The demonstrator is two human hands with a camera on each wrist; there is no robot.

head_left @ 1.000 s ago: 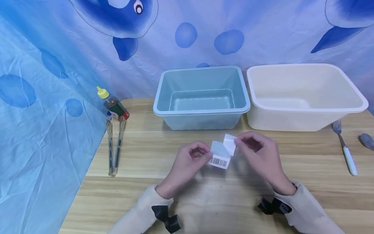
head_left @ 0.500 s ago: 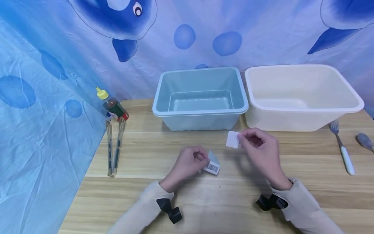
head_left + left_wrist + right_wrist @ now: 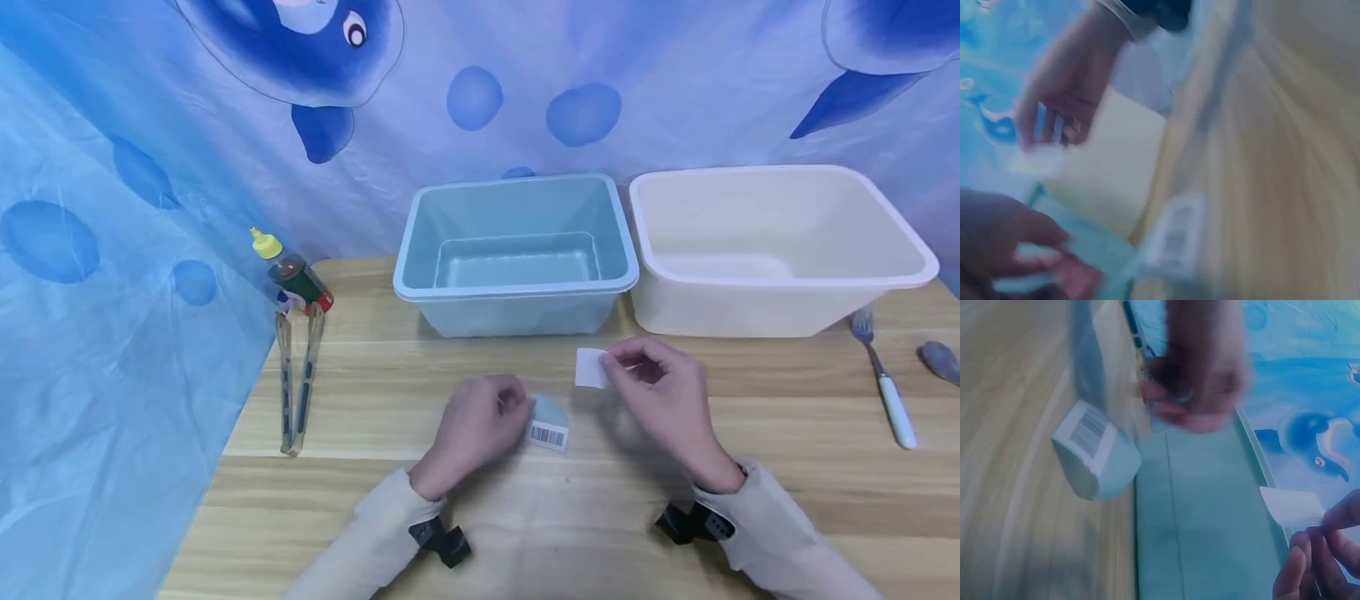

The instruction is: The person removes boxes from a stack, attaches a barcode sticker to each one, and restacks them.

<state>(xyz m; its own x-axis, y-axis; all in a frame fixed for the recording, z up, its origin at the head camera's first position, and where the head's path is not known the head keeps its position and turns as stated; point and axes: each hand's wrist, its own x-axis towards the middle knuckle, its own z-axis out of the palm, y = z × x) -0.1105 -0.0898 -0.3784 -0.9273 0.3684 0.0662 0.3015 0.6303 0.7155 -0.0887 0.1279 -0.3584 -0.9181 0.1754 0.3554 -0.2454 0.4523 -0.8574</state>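
Note:
My right hand (image 3: 660, 400) pinches a small square of white paper (image 3: 590, 368) between thumb and fingertips, above the table before the blue bin. The same white square (image 3: 1294, 506) shows at lower right in the right wrist view. My left hand (image 3: 480, 429) is beside a curved pale blue piece (image 3: 551, 408) with a barcode label (image 3: 547, 436). In the right wrist view, a gap separates this barcoded piece (image 3: 1097, 453) from my blurred left hand (image 3: 1204, 375). Its fingers look loosely bent, with nothing visible between them. Whether the piece touches the table is unclear.
Behind the hands stand a blue bin (image 3: 517, 312) and a white bin (image 3: 750, 308), side by side. Tongs (image 3: 303, 383) and a yellow-capped bottle (image 3: 292, 271) lie at left. A fork (image 3: 885, 379) and a spoon (image 3: 941, 361) lie at right.
The white square has come away from the barcoded piece in my right hand. The left hand has drawn slightly left and down, and a gap now shows between it and the barcoded piece.

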